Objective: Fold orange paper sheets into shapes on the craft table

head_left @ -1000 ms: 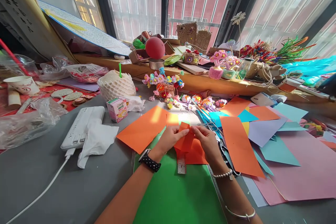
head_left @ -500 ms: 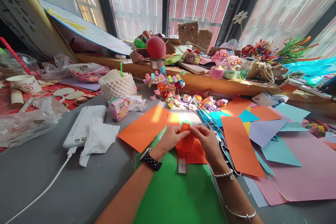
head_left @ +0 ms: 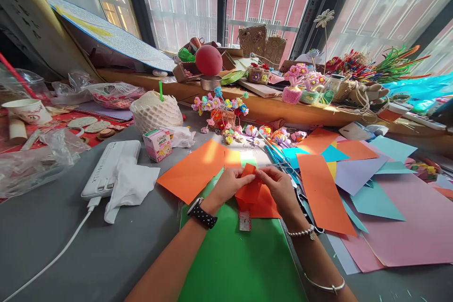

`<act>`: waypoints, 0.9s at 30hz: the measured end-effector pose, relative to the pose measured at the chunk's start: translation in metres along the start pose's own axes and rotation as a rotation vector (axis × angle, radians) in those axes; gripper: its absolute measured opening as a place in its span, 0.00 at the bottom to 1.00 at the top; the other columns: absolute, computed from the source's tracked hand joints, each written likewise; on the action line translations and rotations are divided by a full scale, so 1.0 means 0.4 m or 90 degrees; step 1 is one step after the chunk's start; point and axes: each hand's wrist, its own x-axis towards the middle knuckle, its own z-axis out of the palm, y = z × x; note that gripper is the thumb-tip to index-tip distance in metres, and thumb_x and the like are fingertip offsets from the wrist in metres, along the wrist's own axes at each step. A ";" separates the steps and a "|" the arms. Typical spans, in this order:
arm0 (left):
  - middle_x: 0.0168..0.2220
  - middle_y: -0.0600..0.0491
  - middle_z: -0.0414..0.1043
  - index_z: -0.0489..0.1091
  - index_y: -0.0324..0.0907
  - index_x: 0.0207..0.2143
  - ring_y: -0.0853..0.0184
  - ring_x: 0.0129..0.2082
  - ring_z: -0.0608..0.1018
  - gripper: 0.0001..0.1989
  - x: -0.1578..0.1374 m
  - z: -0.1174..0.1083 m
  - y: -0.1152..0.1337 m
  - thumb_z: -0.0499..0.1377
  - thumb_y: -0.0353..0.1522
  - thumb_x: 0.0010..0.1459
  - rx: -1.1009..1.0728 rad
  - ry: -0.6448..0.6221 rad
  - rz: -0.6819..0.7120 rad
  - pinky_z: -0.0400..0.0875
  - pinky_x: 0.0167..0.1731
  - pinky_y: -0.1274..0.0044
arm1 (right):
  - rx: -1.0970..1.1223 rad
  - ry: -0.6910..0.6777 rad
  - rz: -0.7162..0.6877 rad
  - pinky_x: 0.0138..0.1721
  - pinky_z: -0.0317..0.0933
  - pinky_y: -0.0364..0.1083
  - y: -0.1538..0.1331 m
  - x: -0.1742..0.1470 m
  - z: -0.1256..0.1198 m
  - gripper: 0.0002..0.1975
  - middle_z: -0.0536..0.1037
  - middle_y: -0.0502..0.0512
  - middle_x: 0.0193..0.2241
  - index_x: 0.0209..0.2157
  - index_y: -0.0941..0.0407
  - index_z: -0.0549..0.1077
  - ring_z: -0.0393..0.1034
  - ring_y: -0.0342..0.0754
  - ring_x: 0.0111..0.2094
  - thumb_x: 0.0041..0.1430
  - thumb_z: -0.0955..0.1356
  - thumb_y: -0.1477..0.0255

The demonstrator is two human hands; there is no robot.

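Both hands hold one small piece of folded orange paper [head_left: 248,189] above a green mat [head_left: 239,264]. My left hand [head_left: 228,186] pinches its upper left edge, thumb in front. At the upper right edge, the fingertips of my right hand [head_left: 278,186] are closed on the same paper. Beneath it lies another orange sheet [head_left: 267,205], and the end of a ruler [head_left: 245,222] sticks out toward me. How the folds run behind the fingers is hidden.
Orange sheets lie left [head_left: 193,172] and right [head_left: 323,193] of the hands. Scissors [head_left: 288,168] rest close to my right hand. Further right spreads pink paper [head_left: 414,226]. A power bank [head_left: 111,165], a small pink box [head_left: 157,145] and a netted coconut [head_left: 155,113] stand left.
The view has shifted very slightly. Both hands keep their grip on the folded orange paper, with hardly any movement of the fingers.
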 end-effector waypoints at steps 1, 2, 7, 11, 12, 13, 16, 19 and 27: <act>0.23 0.51 0.67 0.69 0.34 0.25 0.69 0.23 0.68 0.17 0.000 0.000 0.001 0.57 0.42 0.45 -0.003 0.003 -0.004 0.60 0.21 0.80 | 0.000 0.000 -0.001 0.33 0.61 0.45 0.001 0.000 0.000 0.10 0.74 0.53 0.24 0.25 0.58 0.73 0.67 0.46 0.29 0.44 0.68 0.64; 0.23 0.51 0.67 0.69 0.34 0.25 0.69 0.23 0.68 0.17 0.000 -0.001 0.002 0.57 0.42 0.44 -0.006 0.005 -0.007 0.60 0.21 0.80 | -0.001 -0.002 -0.002 0.33 0.61 0.45 0.002 0.001 0.000 0.11 0.74 0.53 0.24 0.25 0.58 0.73 0.67 0.46 0.29 0.45 0.68 0.64; 0.23 0.51 0.67 0.70 0.34 0.26 0.69 0.24 0.68 0.17 0.000 -0.002 -0.001 0.57 0.41 0.45 -0.004 -0.017 -0.005 0.60 0.22 0.80 | -0.005 -0.024 0.002 0.31 0.60 0.44 0.000 0.002 -0.002 0.11 0.73 0.52 0.23 0.25 0.58 0.73 0.66 0.45 0.27 0.45 0.68 0.63; 0.22 0.53 0.65 0.68 0.35 0.23 0.71 0.23 0.66 0.15 0.000 0.001 -0.001 0.57 0.41 0.45 0.010 -0.030 0.008 0.58 0.21 0.80 | -0.067 -0.015 -0.029 0.25 0.56 0.42 -0.011 -0.004 0.000 0.12 0.70 0.49 0.20 0.23 0.57 0.70 0.61 0.43 0.23 0.48 0.65 0.62; 0.21 0.54 0.64 0.68 0.35 0.22 0.71 0.22 0.65 0.15 -0.001 0.003 -0.001 0.57 0.41 0.44 0.017 -0.027 0.012 0.57 0.20 0.80 | -0.099 -0.003 -0.045 0.24 0.55 0.42 -0.012 -0.005 0.001 0.13 0.68 0.49 0.19 0.22 0.57 0.69 0.60 0.42 0.22 0.50 0.63 0.62; 0.20 0.55 0.63 0.67 0.36 0.20 0.71 0.21 0.64 0.15 -0.001 0.004 0.000 0.57 0.41 0.44 0.025 -0.023 0.015 0.56 0.19 0.81 | -0.137 0.011 -0.066 0.23 0.54 0.42 -0.013 -0.006 0.002 0.14 0.67 0.48 0.19 0.21 0.56 0.67 0.60 0.42 0.22 0.52 0.62 0.61; 0.17 0.57 0.59 0.64 0.37 0.17 0.73 0.20 0.61 0.16 -0.002 0.005 0.002 0.57 0.42 0.43 0.039 -0.010 0.021 0.53 0.17 0.81 | -0.259 0.045 -0.137 0.24 0.54 0.42 -0.009 -0.005 0.004 0.15 0.66 0.50 0.20 0.20 0.56 0.64 0.60 0.44 0.23 0.55 0.59 0.62; 0.18 0.57 0.60 0.65 0.37 0.19 0.73 0.20 0.62 0.16 -0.002 0.003 0.002 0.56 0.42 0.45 0.027 -0.003 0.021 0.53 0.18 0.81 | -0.371 0.033 -0.201 0.25 0.54 0.43 0.000 0.001 0.000 0.16 0.66 0.51 0.21 0.20 0.55 0.62 0.61 0.44 0.24 0.57 0.56 0.63; 0.20 0.55 0.60 0.64 0.36 0.20 0.71 0.22 0.63 0.15 0.001 0.005 -0.001 0.54 0.41 0.45 0.059 0.022 0.033 0.55 0.19 0.82 | -0.581 -0.018 -0.284 0.26 0.52 0.43 0.016 0.001 -0.001 0.14 0.65 0.52 0.23 0.23 0.54 0.58 0.60 0.45 0.25 0.60 0.53 0.68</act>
